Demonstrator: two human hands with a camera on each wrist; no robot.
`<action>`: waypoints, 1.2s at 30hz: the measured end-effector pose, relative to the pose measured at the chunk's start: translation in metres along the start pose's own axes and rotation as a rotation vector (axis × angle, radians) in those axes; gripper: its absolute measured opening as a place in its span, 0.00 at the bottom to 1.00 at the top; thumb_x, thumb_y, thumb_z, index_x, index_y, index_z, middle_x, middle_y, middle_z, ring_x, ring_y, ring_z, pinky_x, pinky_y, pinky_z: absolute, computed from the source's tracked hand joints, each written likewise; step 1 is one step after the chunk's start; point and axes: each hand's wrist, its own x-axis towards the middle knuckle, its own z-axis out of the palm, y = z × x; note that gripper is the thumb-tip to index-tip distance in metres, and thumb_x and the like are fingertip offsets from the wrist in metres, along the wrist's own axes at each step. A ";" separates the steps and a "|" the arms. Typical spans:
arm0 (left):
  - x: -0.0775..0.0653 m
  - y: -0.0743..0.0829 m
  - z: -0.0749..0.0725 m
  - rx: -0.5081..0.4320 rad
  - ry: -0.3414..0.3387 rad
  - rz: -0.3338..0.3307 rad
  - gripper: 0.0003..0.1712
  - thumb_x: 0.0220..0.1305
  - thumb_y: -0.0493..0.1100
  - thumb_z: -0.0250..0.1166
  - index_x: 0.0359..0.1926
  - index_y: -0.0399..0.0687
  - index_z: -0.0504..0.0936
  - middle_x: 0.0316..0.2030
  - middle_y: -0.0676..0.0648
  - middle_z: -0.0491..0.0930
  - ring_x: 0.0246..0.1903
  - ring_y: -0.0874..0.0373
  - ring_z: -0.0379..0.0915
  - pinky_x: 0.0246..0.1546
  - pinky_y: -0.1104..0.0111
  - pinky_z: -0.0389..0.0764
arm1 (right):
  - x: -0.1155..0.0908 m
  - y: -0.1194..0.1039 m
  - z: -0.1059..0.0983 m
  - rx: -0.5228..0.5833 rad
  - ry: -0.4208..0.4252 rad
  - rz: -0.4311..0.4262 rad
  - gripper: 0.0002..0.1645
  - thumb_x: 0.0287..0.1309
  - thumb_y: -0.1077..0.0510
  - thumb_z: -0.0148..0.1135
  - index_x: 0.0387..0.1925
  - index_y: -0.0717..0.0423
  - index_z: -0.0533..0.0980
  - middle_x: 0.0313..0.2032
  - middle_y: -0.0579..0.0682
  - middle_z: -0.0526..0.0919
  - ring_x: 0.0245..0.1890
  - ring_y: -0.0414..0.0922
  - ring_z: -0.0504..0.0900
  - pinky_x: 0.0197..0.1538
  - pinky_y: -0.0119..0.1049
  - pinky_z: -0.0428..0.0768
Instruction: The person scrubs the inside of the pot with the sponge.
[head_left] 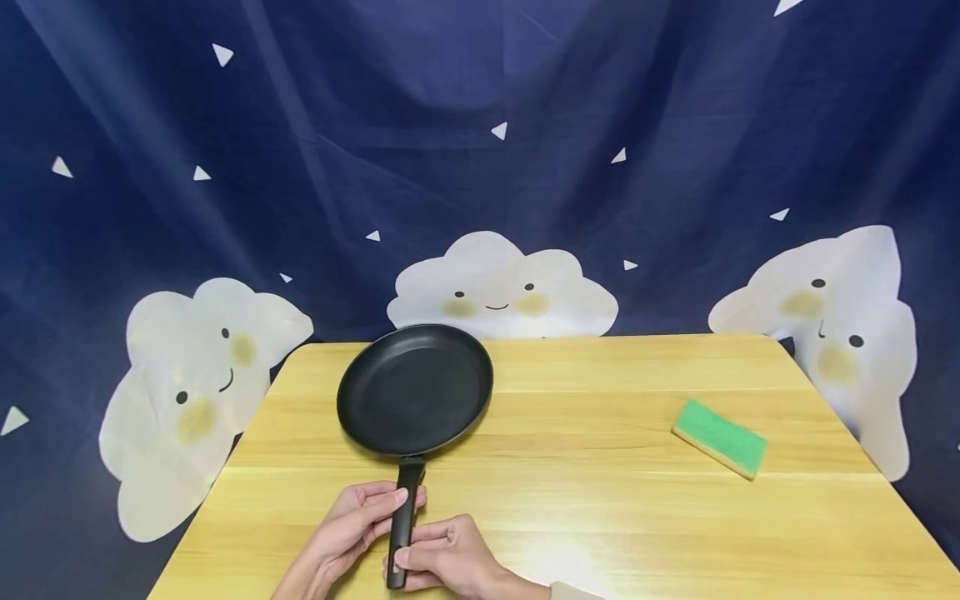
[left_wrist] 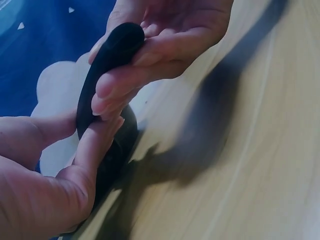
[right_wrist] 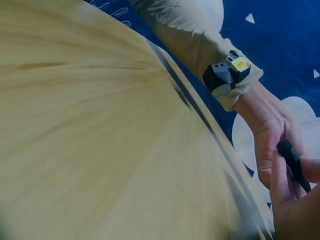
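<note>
A black frying pan is on the left side of the table, its round bowl facing up and away and its handle toward me. My left hand grips the handle's upper part from the left, thumb on top. Nearer the handle's end, my right hand pinches it from the right. Both hands meet around the handle in the left wrist view, which shows it raised over the tabletop. Whether the pan's base touches the table I cannot tell. The right wrist view shows the handle's end between the hands.
A green and yellow sponge lies on the right part of the light wooden table. Behind the table hangs a dark blue cloth with clouds and white triangles. A small dark camera sits on the left wrist.
</note>
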 end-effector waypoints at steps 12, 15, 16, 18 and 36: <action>0.028 -0.011 0.047 -0.039 -0.010 0.015 0.23 0.71 0.36 0.66 0.57 0.21 0.75 0.52 0.33 0.84 0.55 0.48 0.82 0.55 0.64 0.80 | -0.022 -0.021 -0.043 -0.029 0.021 0.004 0.14 0.60 0.71 0.67 0.47 0.77 0.80 0.39 0.69 0.87 0.41 0.58 0.89 0.42 0.42 0.87; 0.034 -0.016 0.058 -0.056 -0.019 0.022 0.21 0.70 0.36 0.67 0.56 0.21 0.76 0.51 0.32 0.84 0.54 0.47 0.82 0.55 0.63 0.81 | -0.029 -0.024 -0.055 -0.033 0.009 0.004 0.16 0.61 0.71 0.67 0.48 0.78 0.79 0.39 0.70 0.87 0.42 0.58 0.89 0.43 0.42 0.87; 0.036 -0.017 0.061 -0.062 -0.022 0.025 0.21 0.70 0.36 0.67 0.56 0.21 0.76 0.51 0.32 0.84 0.54 0.47 0.82 0.55 0.64 0.81 | -0.031 -0.026 -0.059 -0.035 0.006 0.004 0.16 0.61 0.70 0.67 0.49 0.79 0.79 0.40 0.70 0.87 0.42 0.58 0.89 0.44 0.42 0.87; 0.040 -0.019 0.070 -0.070 -0.029 0.031 0.21 0.70 0.36 0.67 0.55 0.21 0.76 0.50 0.32 0.84 0.54 0.47 0.82 0.55 0.63 0.81 | -0.036 -0.029 -0.066 -0.039 0.006 0.003 0.17 0.62 0.70 0.67 0.49 0.78 0.79 0.40 0.70 0.86 0.42 0.58 0.89 0.44 0.42 0.87; 0.068 -0.029 0.134 -0.110 -0.072 0.061 0.18 0.68 0.33 0.68 0.51 0.20 0.77 0.48 0.29 0.84 0.52 0.43 0.83 0.52 0.62 0.82 | -0.076 -0.054 -0.119 -0.035 -0.018 0.009 0.22 0.66 0.66 0.66 0.55 0.80 0.76 0.44 0.68 0.86 0.45 0.53 0.88 0.48 0.41 0.85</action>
